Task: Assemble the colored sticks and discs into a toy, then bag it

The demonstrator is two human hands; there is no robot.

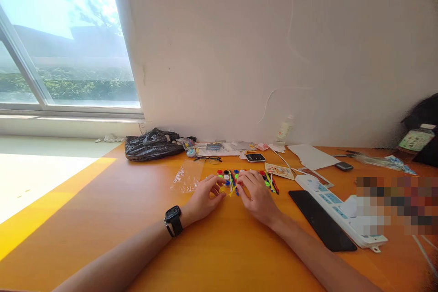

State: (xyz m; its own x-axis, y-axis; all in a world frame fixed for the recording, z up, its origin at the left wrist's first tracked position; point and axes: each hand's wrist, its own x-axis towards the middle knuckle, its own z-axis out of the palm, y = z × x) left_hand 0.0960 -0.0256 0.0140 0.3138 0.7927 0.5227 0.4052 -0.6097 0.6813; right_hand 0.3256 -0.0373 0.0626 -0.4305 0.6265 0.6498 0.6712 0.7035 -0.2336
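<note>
Small plastic discs in several colours and thin coloured plastic sticks (273, 183) lie on the wooden table in front of me. My left hand (204, 195), with a black watch on its wrist, is curved beside a yellow disc (222, 189). Thumb and fingers are apart there, and no firm hold on the disc shows. Opposite it, my right hand (255, 191) has its fingers bent together at the end of a yellow plastic stick (233, 190). The back of this hand covers part of the pieces.
A clear plastic wrapper (186, 178) lies left of the pieces, with glasses (208, 159) and a black bag (153, 144) behind. To the right are a printed card (278, 171), a black phone-like slab (321, 220) and a white power strip (337, 207). A wall rises behind.
</note>
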